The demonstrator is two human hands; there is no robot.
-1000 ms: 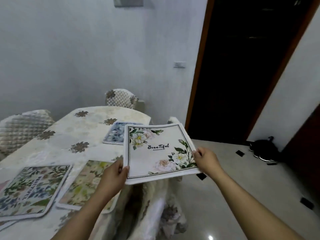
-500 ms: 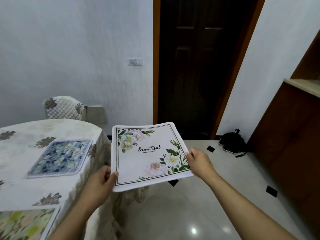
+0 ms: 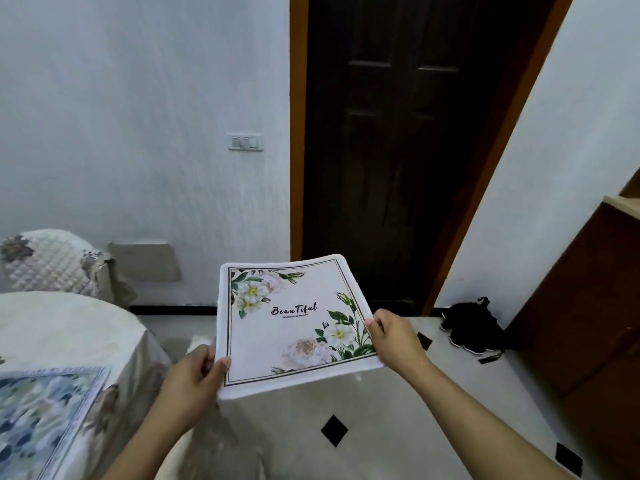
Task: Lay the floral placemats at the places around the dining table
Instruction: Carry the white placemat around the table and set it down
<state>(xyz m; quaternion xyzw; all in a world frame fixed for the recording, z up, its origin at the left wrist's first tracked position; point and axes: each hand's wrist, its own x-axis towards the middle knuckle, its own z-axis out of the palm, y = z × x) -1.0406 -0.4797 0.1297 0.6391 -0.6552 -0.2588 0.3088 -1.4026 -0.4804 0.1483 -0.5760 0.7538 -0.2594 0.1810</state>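
Note:
I hold a white floral placemat [image 3: 287, 327] printed with "Beautiful" flat in the air, over the floor to the right of the dining table [image 3: 62, 327]. My left hand [image 3: 194, 382] grips its near left corner. Its right edge is pinched by my right hand [image 3: 391, 336]. A blue floral placemat [image 3: 45, 410] lies on the table's cream cloth at the lower left, partly cut off by the frame.
A chair with a quilted cover [image 3: 52, 261] stands behind the table by the white wall. A dark wooden door [image 3: 398, 150] is straight ahead. Black shoes [image 3: 474, 327] lie on the tiled floor beside a brown cabinet [image 3: 588, 306] at the right.
My view has swung right, away from the table. The two placemats at the near left have left the frame. Both hands keep the same hold on the white placemat.

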